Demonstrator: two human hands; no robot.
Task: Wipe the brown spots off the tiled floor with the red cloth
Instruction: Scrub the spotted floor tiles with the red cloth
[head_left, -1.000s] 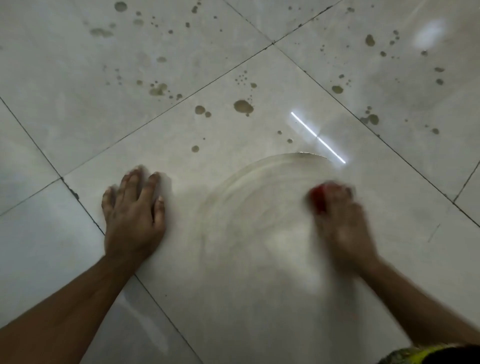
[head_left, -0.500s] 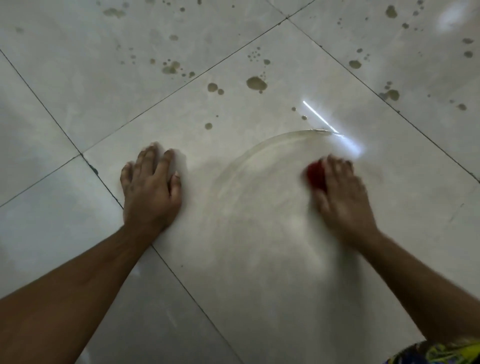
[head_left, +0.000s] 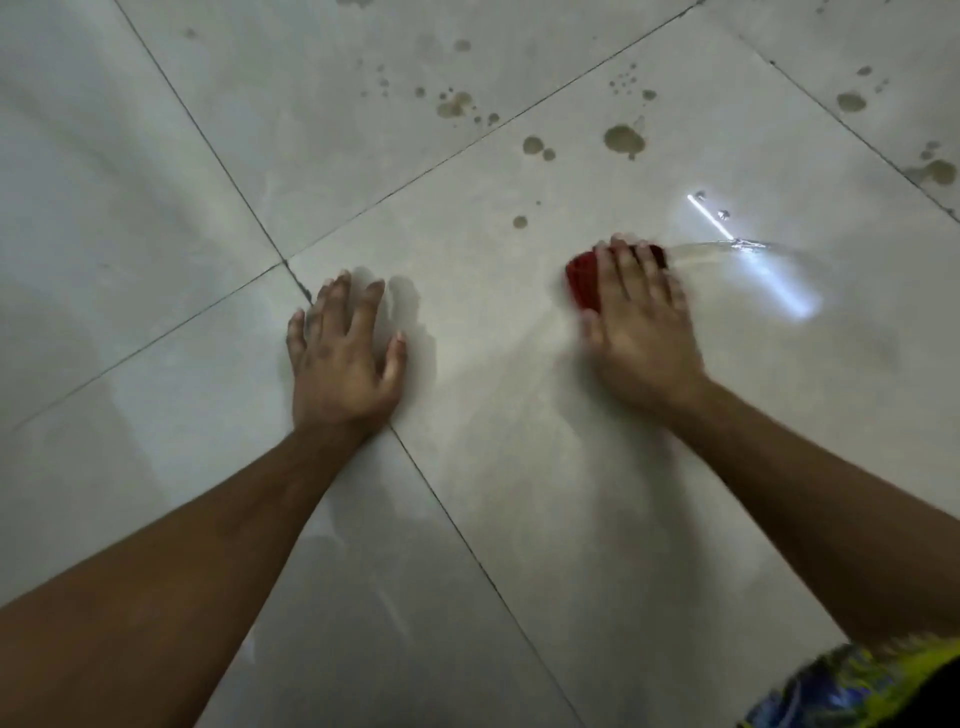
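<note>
I see a plain pale grey glossy tiled floor (head_left: 156, 208) with dark grout lines, speckled with olive-brown round spots (head_left: 623, 139); a solid red cloth (head_left: 583, 283); a yellow-and-blue patterned garment (head_left: 857, 686).

Dim, flat indoor light, greyish cast.
Bright glare streak (head_left: 748, 254) reflected on glossy tiled floor (head_left: 156, 208); soft shadows beside left hand (head_left: 345, 358); right hand (head_left: 641, 322) motion-blurred; wide-angle bending at edges.

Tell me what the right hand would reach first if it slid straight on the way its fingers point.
Probably bare tile: the right hand on the red cloth points up the view, and the large brown spot lies first in that line.
</note>
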